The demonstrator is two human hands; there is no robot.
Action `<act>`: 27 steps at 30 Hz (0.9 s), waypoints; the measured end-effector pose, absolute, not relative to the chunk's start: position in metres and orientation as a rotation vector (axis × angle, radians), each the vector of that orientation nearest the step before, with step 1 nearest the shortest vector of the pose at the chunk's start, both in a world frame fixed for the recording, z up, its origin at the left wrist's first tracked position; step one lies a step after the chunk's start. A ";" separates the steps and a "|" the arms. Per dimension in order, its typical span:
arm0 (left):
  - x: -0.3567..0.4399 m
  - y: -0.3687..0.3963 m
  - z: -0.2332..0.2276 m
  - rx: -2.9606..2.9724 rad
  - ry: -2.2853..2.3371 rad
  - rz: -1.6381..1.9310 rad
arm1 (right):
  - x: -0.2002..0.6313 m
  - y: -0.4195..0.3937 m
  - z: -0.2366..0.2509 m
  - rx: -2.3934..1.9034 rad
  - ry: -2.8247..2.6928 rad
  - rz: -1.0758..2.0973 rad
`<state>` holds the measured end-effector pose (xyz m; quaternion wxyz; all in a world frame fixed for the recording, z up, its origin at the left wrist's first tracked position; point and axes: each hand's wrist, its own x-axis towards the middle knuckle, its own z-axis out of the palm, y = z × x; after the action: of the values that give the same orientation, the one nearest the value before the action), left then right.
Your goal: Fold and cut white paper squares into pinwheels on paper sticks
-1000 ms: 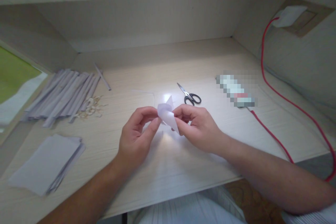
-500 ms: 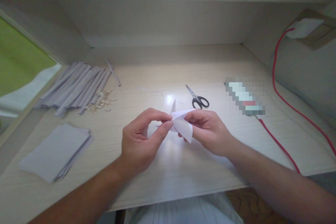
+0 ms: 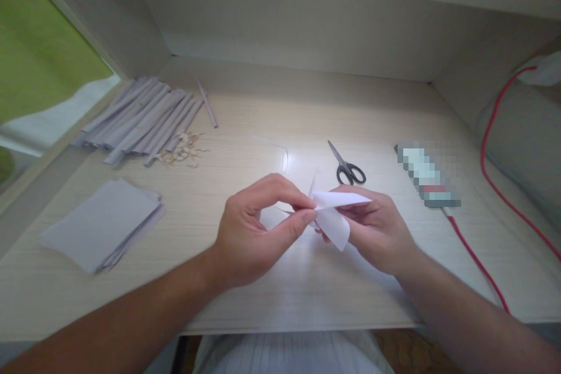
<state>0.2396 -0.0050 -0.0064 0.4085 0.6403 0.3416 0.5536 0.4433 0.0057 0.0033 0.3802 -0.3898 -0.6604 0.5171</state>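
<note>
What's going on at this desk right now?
A person seated at a light wooden desk holds a small piece of white paper between both hands. The left hand pinches one end with thumb and fingertips, and the right hand supports the other. Scissors lie just beyond the hands. To the left sit a stack of flat sheets and, farther back, a row of rolled paper tubes. A red cable runs along the right.

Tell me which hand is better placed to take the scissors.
Probably the right hand: the scissors lie just beyond its knuckles, while the left hand sits farther away. Both pinch the paper.
</note>
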 end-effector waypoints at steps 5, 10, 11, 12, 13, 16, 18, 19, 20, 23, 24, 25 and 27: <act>0.240 -0.007 -0.004 1.608 0.869 1.376 | 0.442 0.005 0.001 -0.961 -1.495 1.461; 0.241 -0.007 -0.002 1.579 0.934 1.361 | 0.440 0.003 -0.001 -0.918 -1.393 1.538; 0.242 -0.007 -0.002 1.574 0.945 1.362 | 0.440 0.003 -0.001 -0.920 -1.397 1.543; 0.242 -0.007 -0.003 1.572 0.956 1.359 | 0.440 0.003 -0.001 -0.924 -1.406 1.540; 0.242 -0.007 -0.003 1.574 0.965 1.358 | 0.440 0.003 0.000 -0.928 -1.419 1.533; 0.241 -0.007 -0.004 1.611 0.965 1.378 | 0.440 0.003 0.000 -0.945 -1.448 1.502; 0.241 -0.006 -0.005 1.659 0.960 1.410 | 0.440 0.003 0.000 -0.960 -1.444 1.502; 0.241 -0.006 -0.006 1.685 0.966 1.425 | 0.440 0.003 -0.001 -0.968 -1.441 1.510; 0.240 -0.006 -0.006 1.706 0.976 1.434 | 0.440 0.003 -0.001 -0.976 -1.441 1.519; 0.240 -0.005 -0.007 1.731 0.999 1.437 | 0.439 0.003 -0.003 -1.008 -1.461 1.548; 0.240 -0.005 -0.007 1.722 1.002 1.439 | 0.439 0.004 -0.003 -1.015 -1.465 1.554; 0.240 -0.005 -0.007 1.710 1.005 1.440 | 0.439 0.004 -0.003 -1.019 -1.466 1.559; 0.239 -0.004 -0.006 1.692 1.011 1.443 | 0.440 0.004 -0.003 -1.021 -1.464 1.561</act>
<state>0.2390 -0.0041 -0.0062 0.3425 0.6507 0.3890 0.5550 0.4395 0.0041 -0.0031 0.3760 -0.3989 -0.5720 0.6101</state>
